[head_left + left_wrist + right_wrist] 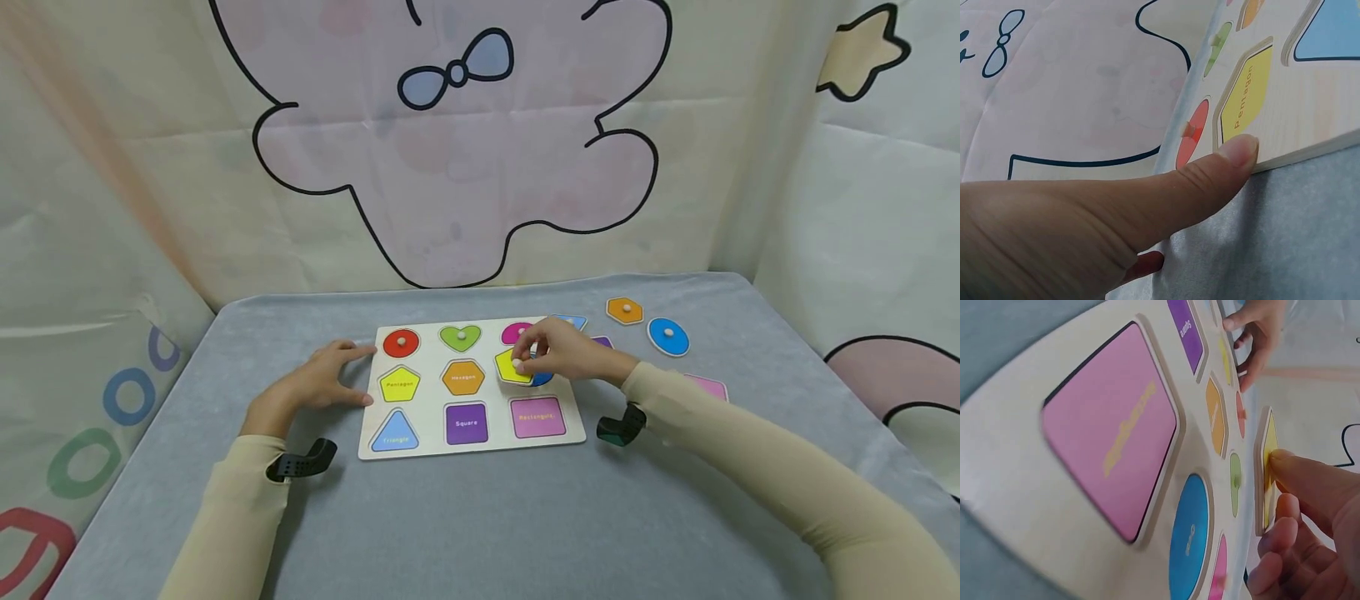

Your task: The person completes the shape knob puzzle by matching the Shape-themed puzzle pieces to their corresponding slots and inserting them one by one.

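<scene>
A white shape-puzzle board (431, 412) lies on the cloth. My left hand (318, 379) rests at its left edge, thumb beside the yellow pentagon recess (1249, 94). My right hand (566, 350) pinches a yellow pentagon puzzle piece (510, 365) by its knob. In the right wrist view, that piece is raised and tilted above the board, apart from it. Beneath it lies the blue round recess (1188, 540), partly covered in the head view. Seated in the top row are a red round piece (401, 343), a green heart (460, 337) and a magenta piece (514, 333).
Loose pieces lie right of the board: an orange hexagon (625, 311), a blue circle (668, 337), a pink piece (708, 386) partly behind the right sleeve, and purple (602, 342) and light blue (575, 321) ones partly hidden. A printed curtain (465, 167) stands behind the table.
</scene>
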The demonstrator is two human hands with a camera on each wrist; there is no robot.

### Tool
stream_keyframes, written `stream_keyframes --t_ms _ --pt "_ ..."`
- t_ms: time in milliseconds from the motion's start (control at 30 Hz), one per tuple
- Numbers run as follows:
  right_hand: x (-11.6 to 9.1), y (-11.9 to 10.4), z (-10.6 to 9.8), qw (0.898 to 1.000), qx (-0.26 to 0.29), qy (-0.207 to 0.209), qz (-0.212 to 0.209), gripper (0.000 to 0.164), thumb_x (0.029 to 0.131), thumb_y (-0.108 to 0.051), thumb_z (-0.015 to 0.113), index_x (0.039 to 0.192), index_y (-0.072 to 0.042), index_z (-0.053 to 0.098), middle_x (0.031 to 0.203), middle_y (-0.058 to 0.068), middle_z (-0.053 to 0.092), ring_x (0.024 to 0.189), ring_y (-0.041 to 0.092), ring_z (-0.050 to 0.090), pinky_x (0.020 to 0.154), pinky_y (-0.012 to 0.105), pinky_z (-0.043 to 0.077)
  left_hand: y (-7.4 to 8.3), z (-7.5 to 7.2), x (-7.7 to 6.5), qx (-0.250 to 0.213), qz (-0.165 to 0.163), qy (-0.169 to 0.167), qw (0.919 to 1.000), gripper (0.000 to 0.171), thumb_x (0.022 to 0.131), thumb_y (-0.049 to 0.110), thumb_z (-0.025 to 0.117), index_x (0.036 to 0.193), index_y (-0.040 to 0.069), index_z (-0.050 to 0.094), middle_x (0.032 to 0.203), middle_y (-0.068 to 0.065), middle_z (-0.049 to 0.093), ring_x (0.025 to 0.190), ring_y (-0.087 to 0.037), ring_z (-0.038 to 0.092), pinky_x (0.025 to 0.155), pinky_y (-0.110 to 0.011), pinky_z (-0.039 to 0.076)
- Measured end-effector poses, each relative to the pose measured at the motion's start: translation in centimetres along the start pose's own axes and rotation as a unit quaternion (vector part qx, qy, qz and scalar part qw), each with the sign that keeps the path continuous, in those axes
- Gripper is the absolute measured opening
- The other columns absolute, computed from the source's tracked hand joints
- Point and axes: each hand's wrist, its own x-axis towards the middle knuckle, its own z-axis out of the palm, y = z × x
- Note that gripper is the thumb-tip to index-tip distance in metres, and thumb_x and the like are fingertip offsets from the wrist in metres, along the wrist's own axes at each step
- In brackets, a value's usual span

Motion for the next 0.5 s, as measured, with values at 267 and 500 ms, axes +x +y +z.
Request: stream_keyframes --t_ms 267,500 --pt "1.6 -0.7 0.9 1.000 0.010 -0.002 -0.002 0.007 0.089 -0.013 0.077 0.092 -0.007 0.076 0.083 0.004 0.064 0.073 0.018 0.054 0.066 0.023 0.047 0.0 0.0 0.0 0.000 -0.002 0.001 1.0000 0.091 0.080 0.036 0.086 0.155 0.011 0.041 0.157 -0.031 0.030 0.141 -0.053 0.030 0.112 -0.073 0.033" --pt "2.8 -1.2 1.4 1.000 0.005 -0.007 -0.009 0.005 0.090 -0.014 0.076 0.093 -0.009 0.076 0.084 0.002 0.063 0.072 0.017 0.053 0.066 0.023 0.046 -0.1 0.0 0.1 -0.002 0.002 0.003 1.0000 0.092 0.079 0.036 0.087 0.155 0.012 0.041 0.157 -0.032 0.030 0.142 -0.053 0.029 0.112 -0.073 0.032"
